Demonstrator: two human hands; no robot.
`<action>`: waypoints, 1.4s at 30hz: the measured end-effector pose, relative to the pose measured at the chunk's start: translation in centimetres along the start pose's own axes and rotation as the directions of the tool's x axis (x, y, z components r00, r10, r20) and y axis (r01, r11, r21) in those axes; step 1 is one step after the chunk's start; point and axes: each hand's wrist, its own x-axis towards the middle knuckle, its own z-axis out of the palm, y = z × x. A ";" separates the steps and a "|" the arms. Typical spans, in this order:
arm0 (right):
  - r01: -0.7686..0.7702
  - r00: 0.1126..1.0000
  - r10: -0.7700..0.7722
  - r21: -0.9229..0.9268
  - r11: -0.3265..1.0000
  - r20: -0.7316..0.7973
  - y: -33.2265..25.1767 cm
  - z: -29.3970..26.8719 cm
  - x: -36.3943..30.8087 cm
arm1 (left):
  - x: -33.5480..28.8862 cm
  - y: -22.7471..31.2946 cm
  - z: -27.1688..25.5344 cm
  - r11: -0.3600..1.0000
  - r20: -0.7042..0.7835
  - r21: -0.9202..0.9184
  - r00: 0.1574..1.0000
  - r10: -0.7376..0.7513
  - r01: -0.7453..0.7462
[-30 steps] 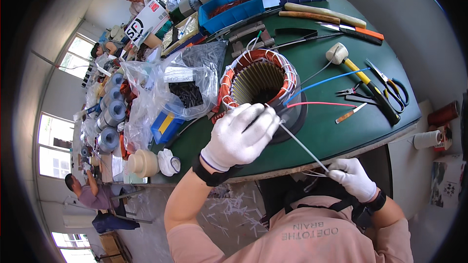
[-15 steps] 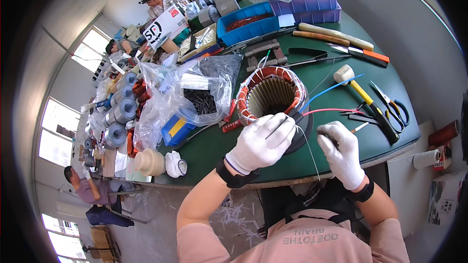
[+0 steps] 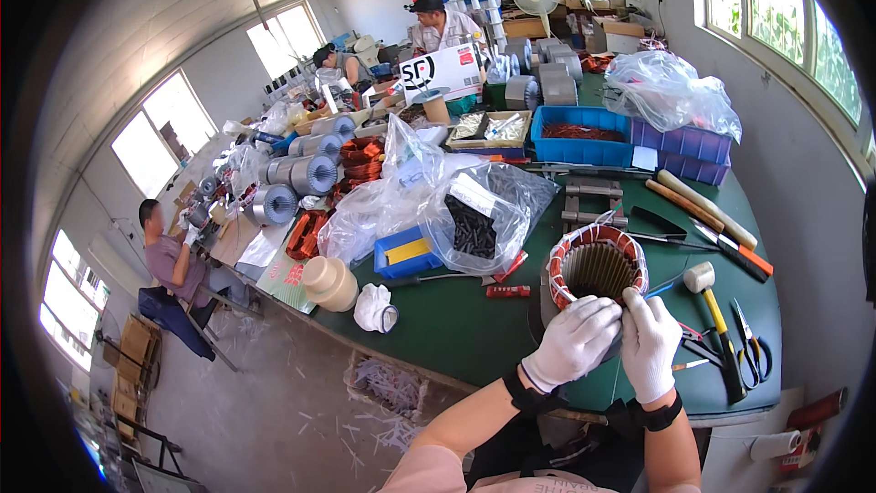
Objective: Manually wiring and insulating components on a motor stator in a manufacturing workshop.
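Note:
A motor stator (image 3: 553, 285) with copper windings laced in white cord stands upright on the green bench. My white-gloved left hand (image 3: 575, 340) is closed at the near side of its upper rim. Beside it, touching or nearly touching, my gloved right hand (image 3: 650, 342) pinches at the same rim with fingertips pressed together. What the fingers of either hand hold is hidden. Slots line the inside of the stator. Blue and red lead wires come out behind my right hand, partly covered.
Right of the stator lie a mallet (image 3: 714, 310), scissors (image 3: 750, 354) and knives (image 3: 744, 257). A bag of black pieces (image 3: 470, 226), a small blue box (image 3: 401, 253) and a cream plastic pot (image 3: 330, 283) are to the left. Blue (image 3: 581, 152) and purple bins (image 3: 680, 157) stand behind. Other people work farther off.
My right hand has come left to join my left hand at the stator's rim. The white cord that hung from my left hand no longer shows. The view has tilted up and turned left.

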 end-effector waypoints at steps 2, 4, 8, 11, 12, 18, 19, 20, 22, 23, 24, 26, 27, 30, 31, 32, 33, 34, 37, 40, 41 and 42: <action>-0.018 1.000 0.018 -0.041 0.999 0.005 0.1 0.1 0.0 | -0.1 0.0 0.3 1.000 -0.009 0.007 1.000 -0.003 0.003; -0.016 1.000 0.015 -0.034 0.999 -0.013 0.3 0.2 -0.1 | -0.2 0.1 0.9 0.999 -0.037 -0.031 0.999 -0.029 0.028; -0.022 0.999 0.022 -0.004 1.000 -0.048 0.5 0.5 -0.3 | -0.3 0.3 1.2 0.999 -0.036 -0.025 0.999 -0.033 0.032; -0.027 0.998 0.028 0.010 1.000 -0.063 0.3 1.0 -0.5 | -0.6 0.2 1.2 1.000 -0.055 0.003 0.998 -0.031 0.031; -0.028 0.997 0.028 0.010 1.000 -0.075 0.2 1.1 -0.5 | -0.7 0.3 1.4 0.999 -0.061 0.010 0.998 -0.032 0.033; -0.026 0.994 0.024 -0.023 0.999 -0.106 0.4 1.7 -1.1 | -1.2 0.7 2.6 0.976 -0.191 0.100 0.966 -0.173 0.194; -0.029 0.993 0.025 -0.033 0.999 -0.112 0.5 1.7 -1.1 | -1.1 0.8 2.7 0.973 -0.189 0.104 0.965 -0.184 0.206; -0.028 0.995 0.023 -0.047 0.998 -0.100 0.4 1.6 -1.1 | -1.1 0.9 2.7 0.971 -0.193 0.092 0.960 -0.201 0.222; -0.028 0.997 0.022 -0.072 0.997 -0.078 0.1 1.3 -1.0 | -1.1 1.0 2.7 0.968 -0.197 0.087 0.956 -0.216 0.236; -0.022 0.998 0.015 -0.102 0.995 -0.068 0.0 1.1 -0.8 | -0.9 1.0 2.6 0.968 -0.208 0.078 0.954 -0.217 0.238; -0.006 0.999 -0.001 -0.136 0.991 -0.052 0.0 0.9 -0.8 | -0.8 1.1 2.5 0.969 -0.217 0.064 0.951 -0.219 0.238; -0.015 1.000 0.010 -0.162 0.987 -0.028 -0.5 0.6 -0.6 | -0.7 0.9 2.4 0.971 -0.219 0.060 0.952 -0.213 0.231; -0.024 1.000 0.023 -0.191 0.981 -0.007 -0.7 0.6 -0.4 | -0.7 0.8 2.4 0.974 -0.221 0.053 0.954 -0.205 0.221; -0.038 0.999 0.038 -0.134 0.990 -0.008 -0.9 1.0 -0.4 | -1.0 0.3 2.2 0.977 -0.217 0.043 0.957 -0.193 0.207; -0.040 0.999 0.039 -0.133 0.990 -0.005 -0.9 1.1 -0.3 | -1.1 0.1 2.2 0.977 -0.215 0.043 0.957 -0.196 0.210; -0.048 0.999 0.047 -0.074 0.996 -0.022 -1.0 1.2 -0.1 | -1.1 0.0 2.2 0.978 -0.219 0.038 0.957 -0.191 0.204; -0.055 0.998 0.055 -0.014 0.998 -0.038 -1.1 1.3 -0.1 | -1.2 -0.1 2.2 0.980 -0.223 0.034 0.957 -0.186 0.198; -0.057 0.998 0.056 -0.014 0.998 -0.037 -1.2 1.3 -0.1 | -1.2 0.0 2.2 0.979 -0.222 0.033 0.957 -0.188 0.200; -0.069 0.997 0.069 -0.016 0.997 -0.021 -1.4 1.2 0.0 | -1.2 0.0 2.0 0.979 -0.210 0.027 0.958 -0.194 0.204; -0.078 0.997 0.078 -0.020 0.997 -0.013 -1.4 1.2 0.0 | -1.2 0.0 1.9 0.979 -0.213 0.023 0.958 -0.194 0.203; -0.070 0.997 0.070 -0.021 0.997 -0.013 -1.4 1.2 0.0 | -1.2 0.0 1.9 0.978 -0.212 0.021 0.957 -0.197 0.206; -0.063 0.998 0.062 -0.023 0.998 -0.013 -1.4 1.1 0.0 | -1.2 0.1 1.9 0.978 -0.212 0.019 0.957 -0.201 0.209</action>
